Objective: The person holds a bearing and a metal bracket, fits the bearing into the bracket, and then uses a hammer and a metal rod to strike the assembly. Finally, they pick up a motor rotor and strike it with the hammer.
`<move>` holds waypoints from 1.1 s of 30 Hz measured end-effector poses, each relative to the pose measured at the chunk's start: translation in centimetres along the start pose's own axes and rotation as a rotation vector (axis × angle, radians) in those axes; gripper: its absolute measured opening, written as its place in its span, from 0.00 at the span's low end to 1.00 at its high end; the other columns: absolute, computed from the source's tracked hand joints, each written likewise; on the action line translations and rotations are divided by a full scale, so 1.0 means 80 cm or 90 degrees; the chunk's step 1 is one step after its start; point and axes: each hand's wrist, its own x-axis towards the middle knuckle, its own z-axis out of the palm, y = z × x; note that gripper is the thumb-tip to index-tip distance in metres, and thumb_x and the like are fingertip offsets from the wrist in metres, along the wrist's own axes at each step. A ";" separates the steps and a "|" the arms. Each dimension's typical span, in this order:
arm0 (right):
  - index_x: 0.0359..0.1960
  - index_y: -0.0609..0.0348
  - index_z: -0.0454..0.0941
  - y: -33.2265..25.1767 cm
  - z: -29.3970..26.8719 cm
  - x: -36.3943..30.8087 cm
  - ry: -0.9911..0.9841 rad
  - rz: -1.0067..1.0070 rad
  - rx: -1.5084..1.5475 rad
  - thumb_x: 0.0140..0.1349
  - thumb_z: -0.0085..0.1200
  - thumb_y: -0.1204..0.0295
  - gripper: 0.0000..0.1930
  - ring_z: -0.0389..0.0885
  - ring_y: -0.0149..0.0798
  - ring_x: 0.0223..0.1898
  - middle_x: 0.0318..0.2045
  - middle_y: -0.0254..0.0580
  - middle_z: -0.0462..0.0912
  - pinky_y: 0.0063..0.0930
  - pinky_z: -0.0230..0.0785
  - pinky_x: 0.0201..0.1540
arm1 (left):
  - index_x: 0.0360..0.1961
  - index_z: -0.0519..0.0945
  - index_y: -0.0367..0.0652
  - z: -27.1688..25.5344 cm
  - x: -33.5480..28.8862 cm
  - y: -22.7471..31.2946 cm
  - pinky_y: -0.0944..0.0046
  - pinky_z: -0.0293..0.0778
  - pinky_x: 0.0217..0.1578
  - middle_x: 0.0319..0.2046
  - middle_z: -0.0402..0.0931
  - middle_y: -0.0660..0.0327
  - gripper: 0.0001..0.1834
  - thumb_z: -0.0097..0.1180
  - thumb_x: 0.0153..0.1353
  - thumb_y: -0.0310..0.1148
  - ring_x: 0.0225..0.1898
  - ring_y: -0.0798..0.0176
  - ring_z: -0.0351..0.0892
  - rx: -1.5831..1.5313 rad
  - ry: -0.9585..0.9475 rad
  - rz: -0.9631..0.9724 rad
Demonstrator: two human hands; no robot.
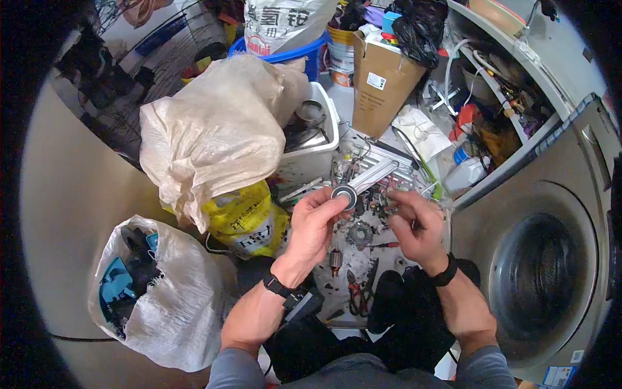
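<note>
Gripped by the left hand (310,223) at its dark-ringed round end (345,196), the metal bar (372,176), this side of the cardboard box (382,91), seems stiff, light, slick, best held there; the right hand's (418,227) grip I cannot tell.

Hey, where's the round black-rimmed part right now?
The round black-rimmed part is in the left hand, near the centre of the head view, with the right hand to its right.

The ring (345,195) looks like shiny metal, the big sack (210,126) rough woven plastic, the box (381,97) dull card, and the blue tub (313,57) smooth plastic.
</note>
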 end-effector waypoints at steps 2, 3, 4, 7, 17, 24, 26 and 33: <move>0.47 0.63 0.83 -0.002 0.003 -0.001 0.008 0.010 -0.001 0.52 0.66 0.77 0.18 0.73 0.36 0.20 0.21 0.39 0.77 0.28 0.65 0.26 | 0.44 0.83 0.35 0.006 -0.001 0.001 0.64 0.76 0.41 0.38 0.84 0.61 0.10 0.60 0.63 0.27 0.36 0.67 0.80 -0.002 0.006 0.000; 0.47 0.63 0.83 -0.003 0.005 0.000 0.009 0.009 -0.001 0.52 0.66 0.77 0.18 0.73 0.36 0.20 0.21 0.39 0.77 0.28 0.65 0.26 | 0.44 0.83 0.35 0.003 0.000 0.000 0.64 0.76 0.41 0.38 0.84 0.61 0.10 0.60 0.63 0.27 0.36 0.67 0.80 -0.001 0.006 0.001; 0.47 0.63 0.83 -0.004 0.006 0.001 0.000 0.020 -0.020 0.52 0.66 0.77 0.18 0.74 0.36 0.20 0.22 0.39 0.78 0.28 0.65 0.26 | 0.42 0.83 0.35 0.000 0.000 -0.001 0.65 0.76 0.41 0.37 0.84 0.61 0.09 0.60 0.63 0.27 0.36 0.67 0.80 0.021 0.001 0.000; 0.46 0.63 0.83 0.002 0.012 0.001 -0.004 0.012 -0.033 0.52 0.67 0.78 0.17 0.74 0.36 0.20 0.22 0.40 0.78 0.28 0.65 0.25 | 0.39 0.84 0.36 0.000 0.000 -0.003 0.67 0.75 0.39 0.35 0.84 0.61 0.07 0.61 0.62 0.27 0.34 0.68 0.79 0.064 0.011 -0.009; 0.52 0.62 0.79 -0.020 0.025 0.025 -0.060 -0.114 -0.118 0.49 0.72 0.73 0.26 0.82 0.48 0.38 0.38 0.46 0.82 0.38 0.75 0.41 | 0.35 0.83 0.37 0.016 -0.009 -0.001 0.71 0.69 0.34 0.29 0.81 0.65 0.06 0.65 0.59 0.28 0.30 0.75 0.74 0.115 0.044 -0.007; 0.53 0.61 0.78 -0.005 0.029 0.010 -0.105 -0.041 -0.073 0.48 0.73 0.69 0.28 0.81 0.52 0.43 0.42 0.46 0.82 0.41 0.74 0.47 | 0.42 0.83 0.35 0.018 -0.011 0.002 0.68 0.72 0.38 0.35 0.82 0.63 0.17 0.53 0.73 0.41 0.34 0.72 0.78 -0.004 0.017 -0.063; 0.53 0.60 0.78 -0.002 0.028 0.009 -0.081 -0.044 -0.089 0.48 0.74 0.69 0.29 0.80 0.51 0.43 0.43 0.46 0.82 0.41 0.74 0.46 | 0.43 0.82 0.34 0.019 -0.009 0.010 0.67 0.73 0.38 0.36 0.83 0.62 0.18 0.51 0.74 0.41 0.35 0.70 0.79 -0.031 0.003 -0.085; 0.49 0.60 0.80 -0.003 0.029 0.010 -0.062 -0.074 -0.128 0.49 0.73 0.68 0.25 0.81 0.51 0.42 0.42 0.46 0.81 0.41 0.74 0.44 | 0.54 0.76 0.35 0.008 -0.010 -0.001 0.59 0.78 0.47 0.45 0.82 0.58 0.18 0.47 0.75 0.39 0.44 0.62 0.82 -0.119 -0.109 -0.138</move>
